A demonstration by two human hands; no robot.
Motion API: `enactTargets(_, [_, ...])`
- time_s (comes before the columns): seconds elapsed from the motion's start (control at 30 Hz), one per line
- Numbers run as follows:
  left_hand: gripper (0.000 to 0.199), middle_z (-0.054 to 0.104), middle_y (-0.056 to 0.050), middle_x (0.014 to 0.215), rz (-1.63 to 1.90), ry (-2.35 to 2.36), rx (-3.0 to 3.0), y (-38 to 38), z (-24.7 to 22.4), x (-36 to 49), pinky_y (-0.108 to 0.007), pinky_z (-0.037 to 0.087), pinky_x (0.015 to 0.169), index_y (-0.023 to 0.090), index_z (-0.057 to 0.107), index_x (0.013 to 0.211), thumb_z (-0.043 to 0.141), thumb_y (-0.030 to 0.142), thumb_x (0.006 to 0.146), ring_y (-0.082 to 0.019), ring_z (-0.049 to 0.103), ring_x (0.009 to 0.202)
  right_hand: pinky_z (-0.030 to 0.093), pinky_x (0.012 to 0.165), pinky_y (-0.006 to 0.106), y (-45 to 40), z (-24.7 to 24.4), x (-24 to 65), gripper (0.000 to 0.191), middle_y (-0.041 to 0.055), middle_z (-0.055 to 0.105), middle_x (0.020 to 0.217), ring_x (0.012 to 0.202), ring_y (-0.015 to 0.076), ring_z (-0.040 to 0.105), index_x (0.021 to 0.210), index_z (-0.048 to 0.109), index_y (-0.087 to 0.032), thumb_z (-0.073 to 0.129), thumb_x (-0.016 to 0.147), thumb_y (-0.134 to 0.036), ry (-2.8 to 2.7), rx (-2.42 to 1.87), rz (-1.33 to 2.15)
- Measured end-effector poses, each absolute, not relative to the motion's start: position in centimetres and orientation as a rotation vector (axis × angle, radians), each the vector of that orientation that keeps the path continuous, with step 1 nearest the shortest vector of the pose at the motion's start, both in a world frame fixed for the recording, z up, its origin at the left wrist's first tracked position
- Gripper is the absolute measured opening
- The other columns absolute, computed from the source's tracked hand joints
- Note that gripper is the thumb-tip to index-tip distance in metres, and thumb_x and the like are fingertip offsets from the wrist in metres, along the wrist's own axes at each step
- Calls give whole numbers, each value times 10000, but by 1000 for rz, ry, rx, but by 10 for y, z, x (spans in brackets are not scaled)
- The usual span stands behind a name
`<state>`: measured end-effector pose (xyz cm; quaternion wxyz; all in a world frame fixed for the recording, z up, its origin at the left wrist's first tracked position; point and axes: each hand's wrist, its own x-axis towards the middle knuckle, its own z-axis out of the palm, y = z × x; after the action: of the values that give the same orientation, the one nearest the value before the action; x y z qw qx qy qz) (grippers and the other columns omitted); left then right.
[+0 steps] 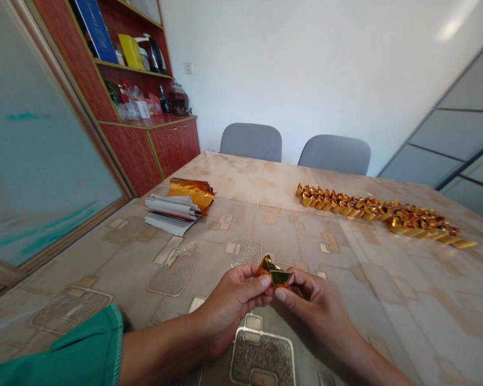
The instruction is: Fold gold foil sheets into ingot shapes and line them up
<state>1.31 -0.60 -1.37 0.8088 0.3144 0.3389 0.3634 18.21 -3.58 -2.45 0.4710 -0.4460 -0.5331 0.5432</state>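
A folded piece of gold foil paper (279, 277) is held above the table in front of me, between both hands. My left hand (241, 292) pinches its left side with thumb and fingers. On the other side my right hand (306, 295) grips it, the thumb at the lower edge. The piece has pointed corners and a dark, shiny face toward me. To the right on the table lie several folded gold foil pieces (370, 209) in long, close rows. At the left a stack of gold and white paper sheets (177, 206) lies loosely piled.
The table (273, 230) has a patterned cover. Two grey chairs (251, 141) stand at its far side, against a white wall. A red-brown cabinet (173, 142) with a kettle, bottles and a glass jar is at the back left. A glass sliding door (44, 134) runs along the left.
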Motion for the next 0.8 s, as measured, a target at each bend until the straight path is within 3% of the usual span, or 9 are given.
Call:
enactTargets(0.2, [311,607,-1,687,820,776,782,-8,-13,12,-255,399,692,130,634,761,838,351,681,-114,523,666,414,614,295,-36,-18,185,319,9,600,687,670,168,538,747,593,-200,649,873,-488,-1292,-1133,1268])
enactTargets(0.47, [309,600,1,666,775,782,878,-6,-7,12,-252,377,655,149,616,731,809,387,691,-117,507,637,425,617,300,-32,-10,190,389,13,601,680,656,160,535,719,607,-199,616,868,-559,-1378,-1147,1317])
enactTargets(0.67, [318,608,-9,651,755,823,972,-6,-5,13,-238,377,621,141,634,746,801,406,691,-117,518,624,439,634,298,-31,-15,186,349,1,596,679,663,156,552,727,562,-199,650,871,-504,-1308,-1098,1358])
enactTargets(0.8, [344,611,-5,658,756,804,980,-4,-7,12,-229,367,605,136,627,760,813,411,671,-103,504,605,424,623,284,-32,-12,185,341,-1,600,717,661,148,544,804,569,-202,694,830,-519,-1282,-1063,1468])
